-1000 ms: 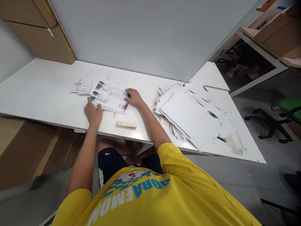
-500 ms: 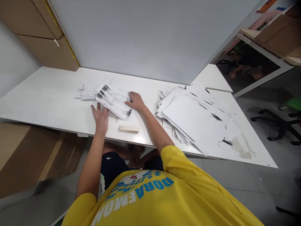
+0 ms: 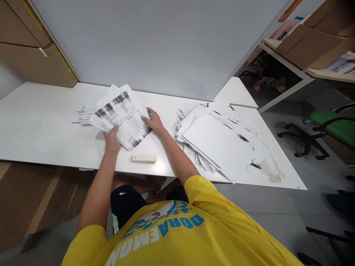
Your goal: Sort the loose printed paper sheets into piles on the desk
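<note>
My left hand (image 3: 111, 139) and my right hand (image 3: 152, 120) both grip a thin stack of printed sheets (image 3: 121, 114), raised off the white desk (image 3: 41, 129) and tilted toward me. The left hand holds its near left edge, the right hand its right edge. More small printed sheets (image 3: 81, 112) lie flat on the desk just behind and left of the stack. A cream stapler (image 3: 143, 159) rests near the desk's front edge, just below my hands.
A large fanned pile of white sheets (image 3: 222, 142) covers the desk's right part. A grey partition (image 3: 155, 40) stands behind. Cardboard boxes (image 3: 24, 44) sit at the far left. A green chair (image 3: 332, 127) stands on the floor to the right.
The printed stack lay flat on the desk under both hands; now both hands have lifted it and tilted it up. The view has shifted slightly.
</note>
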### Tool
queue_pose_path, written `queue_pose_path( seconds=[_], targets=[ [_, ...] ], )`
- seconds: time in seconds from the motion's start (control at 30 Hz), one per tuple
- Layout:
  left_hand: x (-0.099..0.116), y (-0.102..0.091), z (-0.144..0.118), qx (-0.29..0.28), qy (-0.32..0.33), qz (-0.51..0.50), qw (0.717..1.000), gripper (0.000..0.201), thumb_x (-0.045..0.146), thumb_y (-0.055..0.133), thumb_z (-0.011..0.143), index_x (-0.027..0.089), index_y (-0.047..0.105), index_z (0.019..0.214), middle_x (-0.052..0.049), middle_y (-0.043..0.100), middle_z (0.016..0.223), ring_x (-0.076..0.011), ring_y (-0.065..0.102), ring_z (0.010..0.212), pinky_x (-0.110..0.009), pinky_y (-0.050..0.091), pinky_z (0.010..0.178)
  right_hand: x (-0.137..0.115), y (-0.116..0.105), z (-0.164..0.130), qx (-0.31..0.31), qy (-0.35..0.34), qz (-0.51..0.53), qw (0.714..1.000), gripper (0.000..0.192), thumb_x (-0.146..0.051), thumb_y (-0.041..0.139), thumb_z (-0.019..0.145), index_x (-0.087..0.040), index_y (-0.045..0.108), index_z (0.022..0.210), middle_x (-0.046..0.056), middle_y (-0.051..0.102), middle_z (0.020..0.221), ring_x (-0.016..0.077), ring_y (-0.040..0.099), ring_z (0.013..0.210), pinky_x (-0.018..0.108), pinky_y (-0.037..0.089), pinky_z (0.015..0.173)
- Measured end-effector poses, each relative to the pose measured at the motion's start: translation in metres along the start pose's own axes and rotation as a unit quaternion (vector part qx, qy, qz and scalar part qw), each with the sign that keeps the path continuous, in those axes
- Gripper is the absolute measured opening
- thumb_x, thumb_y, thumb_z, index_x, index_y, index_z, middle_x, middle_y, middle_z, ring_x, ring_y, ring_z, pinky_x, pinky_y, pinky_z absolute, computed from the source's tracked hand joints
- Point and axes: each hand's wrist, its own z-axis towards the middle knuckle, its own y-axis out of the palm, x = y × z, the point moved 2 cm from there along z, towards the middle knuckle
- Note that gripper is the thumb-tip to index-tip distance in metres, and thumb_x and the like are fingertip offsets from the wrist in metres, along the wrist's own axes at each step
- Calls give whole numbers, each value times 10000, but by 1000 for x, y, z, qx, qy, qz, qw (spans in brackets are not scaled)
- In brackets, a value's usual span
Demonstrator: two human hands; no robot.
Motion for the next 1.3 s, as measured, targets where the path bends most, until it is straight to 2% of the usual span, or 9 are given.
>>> queue_pose_path(
  seconds=[0.13,0.23,0.33,0.5,0.67,0.77,0.93,1.1,1.3],
  targets=[
    [40,5,14,-51,58,-13,997,590,399,757,656,216,624,1201,-105,717,1144,-311,640,1194,-483,507,1078,-18,-19,-8,29,-23,161,986,776,-755,557,787,-211,465,1333,98,606,1306,257,572,1190,401,460,1062],
    [74,15,20,-100,99,-24,990,594,419,795,634,204,638,1165,-90,723,1068,-306,656,1156,-469,509,1073,-39,-37,-24,47,-37,197,979,718,-763,595,765,-231,503,1239,75,616,1220,254,586,1136,387,493,1009],
    [91,25,14,-128,138,-29,982,644,474,825,607,197,631,1155,-85,712,1039,-297,663,1131,-459,494,1084,-52,-46,-46,43,-15,227,973,654,-756,616,758,-243,530,1157,57,639,1116,262,607,1079,398,523,958],
    [75,30,0,-112,153,22,982,758,576,813,610,200,577,1224,-103,680,1040,-294,666,1085,-459,515,1033,-46,-45,-72,36,37,240,969,695,-694,701,714,-222,533,1195,83,659,1190,288,613,1131,439,486,1029],
    [72,32,-5,-147,188,67,969,718,689,613,715,308,514,1316,-80,642,1183,-271,620,1187,-429,463,1092,-39,-51,-72,111,24,196,974,789,-679,709,702,-224,469,1300,104,612,1302,279,591,1165,424,488,1026],
    [76,37,-7,-153,204,93,962,751,719,572,725,306,489,1346,-90,619,1241,-275,587,1237,-416,441,1105,-40,-51,-70,97,18,173,980,683,-688,668,733,-204,552,1201,118,636,1250,299,594,1159,435,482,1023],
    [78,48,-8,-147,214,77,963,805,650,681,712,273,447,1384,-99,601,1270,-273,568,1258,-398,418,1113,-37,-48,-68,72,39,201,976,532,-653,658,757,-220,640,1064,85,698,1135,305,622,1110,459,478,1021],
    [75,47,-2,-169,198,81,962,775,675,657,730,280,455,1365,-107,591,1327,-272,534,1313,-410,390,1147,-37,-48,-65,58,34,342,937,526,-650,731,672,-219,659,965,46,734,1011,284,663,1021,442,532,949],
    [55,32,-15,-223,107,119,962,763,660,765,668,191,566,1236,-164,637,1283,-296,613,1218,-419,465,1082,-45,-54,-66,73,32,384,920,500,-637,748,665,-219,647,921,30,728,946,261,667,962,415,551,906]
  ],
)
